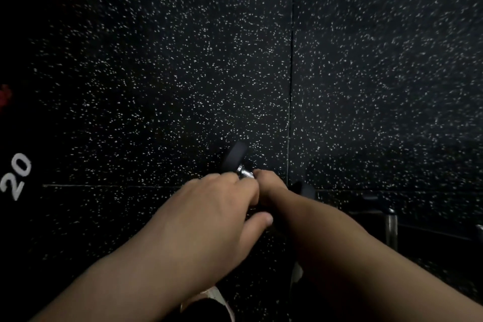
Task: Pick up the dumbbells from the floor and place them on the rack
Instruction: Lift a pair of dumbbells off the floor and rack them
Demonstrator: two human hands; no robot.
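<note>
A small black dumbbell (236, 155) with a chrome handle lies on the speckled black rubber floor, low in the middle of the view. Both hands meet on its handle. My left hand (214, 206) curls over the near side of the bar, thumb stretched to the right. My right hand (269, 185) wraps the bar from the right, and its fingers are hidden underneath. The far head of the dumbbell and a short piece of chrome show above my knuckles; the other head (304, 189) peeks out dark behind my right wrist.
A big black weight marked "20" (15, 175) sits at the left edge. A second dumbbell with a chrome bar (391, 227) lies at the lower right. Floor tile seams cross near the hands. My shoes (214, 298) show at the bottom. No rack is in view.
</note>
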